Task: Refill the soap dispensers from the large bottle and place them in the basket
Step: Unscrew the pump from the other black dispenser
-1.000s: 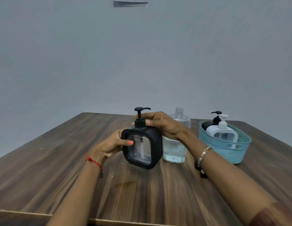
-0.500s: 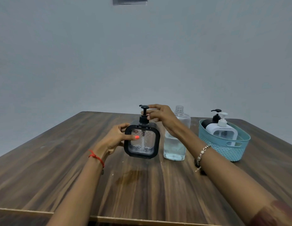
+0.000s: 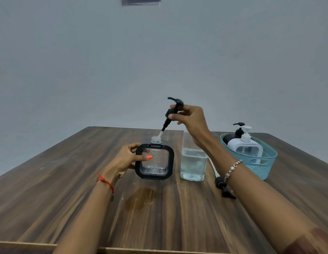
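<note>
Nearest, a stain (image 3: 139, 198) is showing on the table (image 3: 49, 189). Beyond it the left hand (image 3: 125, 160) is gripping the dispenser (image 3: 154, 162), which is standing upright on the table with its neck open. A loose pump (image 3: 221, 185) is lying by the right forearm, just beside the bottle (image 3: 193, 165), which is holding clear liquid. Above, the right hand (image 3: 192, 119) is pinching the pump (image 3: 171, 113), tilted, with its tube tip just at the dispenser's neck. Farther right, two other dispensers (image 3: 246, 147) are sitting in the basket (image 3: 269, 156). The dispenser looks nearly empty, though its textured window is making the level hard to read, so the opening step seems to be in hand. Next, the pump is needing a spot on the table, then the bottle is calling for a steady pour into that narrow neck.
</note>
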Available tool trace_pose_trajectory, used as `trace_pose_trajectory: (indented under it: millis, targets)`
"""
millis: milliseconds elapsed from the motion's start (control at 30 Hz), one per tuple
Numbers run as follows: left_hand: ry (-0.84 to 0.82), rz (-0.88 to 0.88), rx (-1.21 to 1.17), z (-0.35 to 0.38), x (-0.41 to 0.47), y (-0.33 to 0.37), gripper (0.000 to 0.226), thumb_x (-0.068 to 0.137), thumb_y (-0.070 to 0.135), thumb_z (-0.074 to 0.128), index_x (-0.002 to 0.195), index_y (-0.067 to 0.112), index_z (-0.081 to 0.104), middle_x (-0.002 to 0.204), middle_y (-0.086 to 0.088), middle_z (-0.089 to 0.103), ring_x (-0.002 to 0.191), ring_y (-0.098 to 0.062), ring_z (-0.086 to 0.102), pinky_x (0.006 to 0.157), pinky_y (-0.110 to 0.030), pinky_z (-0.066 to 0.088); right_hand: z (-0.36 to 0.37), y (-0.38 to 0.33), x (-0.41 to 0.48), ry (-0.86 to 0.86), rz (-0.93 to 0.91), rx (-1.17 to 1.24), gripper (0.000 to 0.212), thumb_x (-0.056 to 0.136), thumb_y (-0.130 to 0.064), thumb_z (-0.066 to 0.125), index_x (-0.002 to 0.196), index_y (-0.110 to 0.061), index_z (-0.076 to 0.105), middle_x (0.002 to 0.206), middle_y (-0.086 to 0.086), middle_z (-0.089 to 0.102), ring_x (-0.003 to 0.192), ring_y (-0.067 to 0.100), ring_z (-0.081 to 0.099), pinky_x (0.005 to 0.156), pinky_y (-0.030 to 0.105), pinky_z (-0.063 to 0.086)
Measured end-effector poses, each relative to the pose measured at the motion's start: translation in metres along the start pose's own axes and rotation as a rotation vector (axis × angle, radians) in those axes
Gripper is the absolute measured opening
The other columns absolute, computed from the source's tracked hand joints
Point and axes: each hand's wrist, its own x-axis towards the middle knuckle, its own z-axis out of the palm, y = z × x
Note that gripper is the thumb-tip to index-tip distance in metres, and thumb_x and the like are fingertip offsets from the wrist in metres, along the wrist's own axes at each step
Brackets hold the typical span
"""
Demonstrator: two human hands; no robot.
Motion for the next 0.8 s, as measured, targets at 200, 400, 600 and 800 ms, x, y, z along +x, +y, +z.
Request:
trace_pose_trajectory:
  millis: [200,400,600,800]
  targets:
    - [0.228,0.009,-0.113,-0.010,0.006,-0.003,0.057,0.069,-0.003,0.075,0.119,0.008,0.049,0.116,-0.002,0.054,0.104,-0.022,0.052,0.073,-0.041,0.051,-0.006,0.025,-0.020,0.026,-0.311,-0.111,0.026,0.075,0.005,0.071,0.096,-0.009,0.067,0.097,0.008,0.065,0.093,0.016,0.062,0.077,0.033,0.056]
    - [0.291,0.039,-0.153,-0.015,0.012,-0.002,0.048,0.068,-0.002,0.077,0.110,0.009,0.056,0.110,-0.005,0.062,0.081,-0.012,0.060,0.071,-0.044,0.054,-0.001,0.095,-0.055,-0.506,-0.573,-0.695,0.024,0.076,0.010,0.059,0.096,0.001,0.069,0.101,0.015,0.066,0.095,0.026,0.061,0.084,0.027,0.047]
    - [0.270,0.049,-0.182,-0.006,0.014,0.004,0.048,0.065,-0.001,0.078,0.107,0.009,0.056,0.107,-0.006,0.064,0.083,-0.015,0.062,0.066,-0.042,0.054,0.005,0.128,-0.076,-0.663,-0.529,-0.858,0.021,0.080,0.007,0.054,0.095,-0.001,0.067,0.102,0.011,0.061,0.095,0.023,0.057,0.073,0.040,0.051]
    - [0.252,0.062,-0.217,0.004,0.015,0.005,0.039,0.066,0.001,0.079,0.092,0.018,0.056,0.098,-0.003,0.066,0.089,-0.021,0.062,0.071,-0.047,0.055,-0.006,0.125,-0.081,-0.704,-0.397,-0.792,0.040,0.071,0.013,0.051,0.108,0.001,0.061,0.111,0.012,0.055,0.102,0.024,0.053,0.083,0.037,0.049]
